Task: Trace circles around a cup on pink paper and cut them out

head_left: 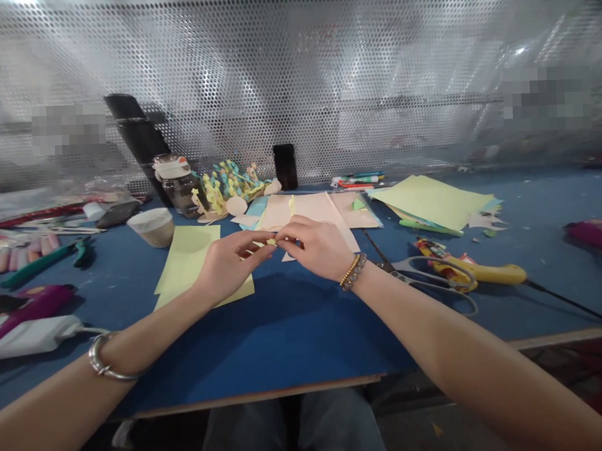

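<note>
**Both hands on one tiny yellow piece [271,241]**

So in the head view, this person's got the left hand [228,264] and right hand [321,248] meeting above the blue bench [295,354], fingertips practically touching. Fingers [257,258] on the left are closed on the tiny yellow piece, and the right ones are pinched on it too. It's mostly hidden between them, so I can't make out its shape.

Some yellow sheets [191,252] lie partly under the left hand, with a pale cup [153,228] just beside them. Pink sheets [305,209] are spread out beyond the hands, and a black phone [286,167] stands upright behind those. Back left there's a cluster of colorful paper cutouts [233,185] next to a dark bottle [180,193]. Over by the right forearm: grey-handled scissors [421,280], lying right up against a yellow glue gun [497,273]. Bigger yellow-green stack of paper [433,198] behind that.
</note>
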`<control>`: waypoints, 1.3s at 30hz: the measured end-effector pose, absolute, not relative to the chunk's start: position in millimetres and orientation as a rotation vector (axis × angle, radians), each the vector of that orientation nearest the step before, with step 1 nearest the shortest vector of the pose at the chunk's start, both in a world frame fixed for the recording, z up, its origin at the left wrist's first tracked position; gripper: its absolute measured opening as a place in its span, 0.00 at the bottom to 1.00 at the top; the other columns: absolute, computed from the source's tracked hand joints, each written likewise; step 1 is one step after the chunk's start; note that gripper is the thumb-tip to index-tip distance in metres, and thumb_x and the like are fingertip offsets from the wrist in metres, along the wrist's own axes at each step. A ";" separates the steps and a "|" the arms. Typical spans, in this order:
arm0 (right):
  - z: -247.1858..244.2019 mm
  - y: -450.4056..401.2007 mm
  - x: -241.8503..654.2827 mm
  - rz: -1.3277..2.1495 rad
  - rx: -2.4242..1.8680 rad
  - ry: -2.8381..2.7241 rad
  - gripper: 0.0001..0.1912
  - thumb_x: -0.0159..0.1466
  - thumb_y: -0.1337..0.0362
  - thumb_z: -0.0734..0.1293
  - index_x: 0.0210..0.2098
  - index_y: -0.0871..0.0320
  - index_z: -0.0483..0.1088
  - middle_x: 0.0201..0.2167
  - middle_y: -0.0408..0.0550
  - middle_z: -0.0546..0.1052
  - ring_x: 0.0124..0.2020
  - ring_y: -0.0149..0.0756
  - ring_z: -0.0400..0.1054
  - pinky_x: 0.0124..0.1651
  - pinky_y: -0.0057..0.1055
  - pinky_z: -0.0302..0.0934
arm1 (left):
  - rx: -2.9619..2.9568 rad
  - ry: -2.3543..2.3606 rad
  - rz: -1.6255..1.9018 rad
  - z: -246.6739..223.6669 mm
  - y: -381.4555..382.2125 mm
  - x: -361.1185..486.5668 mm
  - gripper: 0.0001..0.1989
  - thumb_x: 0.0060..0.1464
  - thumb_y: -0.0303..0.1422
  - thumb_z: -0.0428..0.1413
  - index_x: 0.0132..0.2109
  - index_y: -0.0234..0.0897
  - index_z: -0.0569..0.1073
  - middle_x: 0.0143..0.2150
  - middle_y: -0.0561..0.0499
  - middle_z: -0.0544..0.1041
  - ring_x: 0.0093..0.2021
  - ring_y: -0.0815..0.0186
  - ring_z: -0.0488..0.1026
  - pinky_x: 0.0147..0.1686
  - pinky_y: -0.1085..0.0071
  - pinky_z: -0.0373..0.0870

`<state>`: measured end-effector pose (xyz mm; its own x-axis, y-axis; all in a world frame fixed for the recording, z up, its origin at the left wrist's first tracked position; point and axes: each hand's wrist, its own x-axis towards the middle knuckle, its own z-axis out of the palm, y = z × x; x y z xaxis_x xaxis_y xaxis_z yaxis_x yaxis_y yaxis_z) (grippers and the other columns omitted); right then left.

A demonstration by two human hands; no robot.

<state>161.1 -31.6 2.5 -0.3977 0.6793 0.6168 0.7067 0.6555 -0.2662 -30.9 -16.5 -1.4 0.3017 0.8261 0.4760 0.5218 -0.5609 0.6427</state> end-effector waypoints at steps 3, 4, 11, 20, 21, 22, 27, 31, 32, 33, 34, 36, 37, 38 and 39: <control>2.1 -32.0 161.4 -0.066 -1.071 -2.160 0.09 0.66 0.63 0.61 0.37 0.57 0.73 0.37 0.43 0.73 0.33 0.28 0.66 0.32 0.26 0.50 | 2.193 1.206 1.128 -0.7 -17.6 -29.8 0.15 0.51 0.43 0.59 0.43 0.40 0.77 0.39 0.50 0.81 0.31 0.66 0.78 0.30 0.74 0.73; 2.1 -32.0 161.4 -0.069 -1.068 -2.162 0.09 0.66 0.63 0.61 0.37 0.57 0.73 0.37 0.42 0.73 0.33 0.28 0.66 0.31 0.26 0.50 | 2.192 1.205 1.123 -0.5 -18.0 -29.5 0.15 0.51 0.43 0.59 0.43 0.39 0.77 0.39 0.50 0.81 0.31 0.66 0.78 0.31 0.74 0.74; 1.7 -28.7 159.5 0.050 -1.131 -2.158 0.09 0.65 0.64 0.62 0.35 0.57 0.74 0.36 0.43 0.74 0.33 0.29 0.66 0.32 0.27 0.51 | 2.190 1.199 1.023 -3.9 -13.9 -31.4 0.15 0.52 0.44 0.58 0.41 0.39 0.77 0.36 0.50 0.81 0.31 0.65 0.78 0.32 0.73 0.74; -9.6 -22.0 157.5 0.288 -1.353 -2.264 0.08 0.62 0.64 0.64 0.36 0.54 0.76 0.38 0.45 0.77 0.38 0.34 0.69 0.37 0.28 0.57 | 2.336 1.218 0.709 -5.0 -7.6 -34.4 0.13 0.53 0.42 0.55 0.40 0.42 0.79 0.33 0.53 0.81 0.30 0.66 0.77 0.31 0.74 0.72; -10.2 -21.5 157.9 0.294 -1.354 -2.280 0.08 0.62 0.64 0.65 0.35 0.54 0.77 0.38 0.45 0.78 0.38 0.34 0.70 0.37 0.28 0.57 | 2.344 1.213 0.703 -5.0 -7.9 -34.3 0.13 0.53 0.42 0.55 0.40 0.42 0.79 0.33 0.53 0.81 0.31 0.66 0.77 0.31 0.74 0.72; -10.5 -21.1 158.3 0.296 -1.353 -2.286 0.08 0.61 0.63 0.65 0.35 0.54 0.77 0.38 0.45 0.78 0.38 0.34 0.70 0.37 0.29 0.58 | 2.344 1.207 0.709 -4.9 -8.5 -34.2 0.13 0.53 0.42 0.55 0.40 0.42 0.79 0.33 0.53 0.81 0.31 0.65 0.77 0.31 0.74 0.72; -9.8 -19.9 158.3 0.304 -1.297 -2.200 0.08 0.62 0.63 0.65 0.35 0.56 0.77 0.37 0.46 0.78 0.37 0.34 0.70 0.38 0.30 0.59 | 2.307 1.184 0.794 -3.5 -12.1 -33.1 0.14 0.54 0.42 0.54 0.42 0.42 0.78 0.34 0.52 0.81 0.28 0.66 0.77 0.30 0.73 0.72; -10.5 -19.3 157.8 0.327 -1.200 -2.122 0.08 0.62 0.64 0.65 0.35 0.58 0.76 0.35 0.47 0.77 0.36 0.32 0.69 0.39 0.29 0.59 | 2.297 1.174 0.885 -2.1 -13.6 -33.0 0.15 0.54 0.43 0.54 0.43 0.41 0.78 0.32 0.52 0.81 0.27 0.66 0.76 0.28 0.74 0.71; -11.1 -19.1 157.8 0.330 -1.185 -2.111 0.08 0.62 0.64 0.65 0.35 0.58 0.76 0.35 0.47 0.77 0.36 0.32 0.69 0.39 0.29 0.59 | 2.293 1.172 0.893 -1.9 -13.7 -33.0 0.15 0.55 0.44 0.54 0.43 0.41 0.78 0.32 0.52 0.81 0.27 0.67 0.76 0.28 0.74 0.71; -11.7 -18.9 157.9 0.333 -1.175 -2.105 0.08 0.62 0.64 0.65 0.35 0.58 0.76 0.35 0.47 0.77 0.36 0.32 0.69 0.38 0.29 0.59 | 2.288 1.169 0.898 -1.8 -13.8 -33.0 0.15 0.55 0.44 0.54 0.43 0.41 0.78 0.32 0.52 0.81 0.27 0.67 0.76 0.29 0.74 0.71; -12.3 -18.7 158.1 0.336 -1.171 -2.100 0.08 0.62 0.64 0.65 0.35 0.58 0.76 0.34 0.47 0.77 0.35 0.32 0.69 0.38 0.28 0.59 | 2.283 1.167 0.899 -1.9 -13.9 -33.0 0.15 0.55 0.44 0.54 0.42 0.41 0.78 0.33 0.52 0.81 0.27 0.67 0.76 0.29 0.74 0.71; -13.4 -18.4 158.6 0.338 -1.167 -2.101 0.08 0.62 0.64 0.65 0.34 0.58 0.76 0.34 0.46 0.77 0.35 0.31 0.68 0.38 0.28 0.59 | 2.274 1.166 0.891 -2.1 -13.8 -33.0 0.15 0.54 0.45 0.54 0.42 0.42 0.78 0.34 0.53 0.81 0.27 0.68 0.76 0.29 0.74 0.70; -13.7 -18.4 158.8 0.335 -1.163 -2.105 0.08 0.62 0.64 0.65 0.34 0.58 0.76 0.34 0.46 0.77 0.35 0.31 0.68 0.38 0.28 0.59 | 2.272 1.170 0.887 -2.3 -13.6 -33.0 0.15 0.54 0.45 0.54 0.42 0.42 0.78 0.34 0.53 0.81 0.27 0.68 0.76 0.29 0.74 0.70; -13.9 -18.4 158.9 0.330 -1.158 -2.107 0.08 0.62 0.64 0.64 0.34 0.58 0.76 0.34 0.46 0.77 0.34 0.31 0.68 0.38 0.28 0.59 | 2.270 1.177 0.883 -2.5 -13.4 -33.0 0.16 0.54 0.45 0.55 0.43 0.42 0.78 0.34 0.53 0.81 0.27 0.68 0.76 0.29 0.74 0.70; -13.9 -18.4 159.0 0.324 -1.151 -2.108 0.08 0.62 0.64 0.64 0.34 0.58 0.76 0.34 0.46 0.77 0.34 0.31 0.68 0.38 0.28 0.59 | 2.268 1.185 0.882 -2.8 -13.1 -33.1 0.16 0.54 0.45 0.55 0.43 0.42 0.78 0.33 0.53 0.81 0.27 0.68 0.76 0.30 0.74 0.71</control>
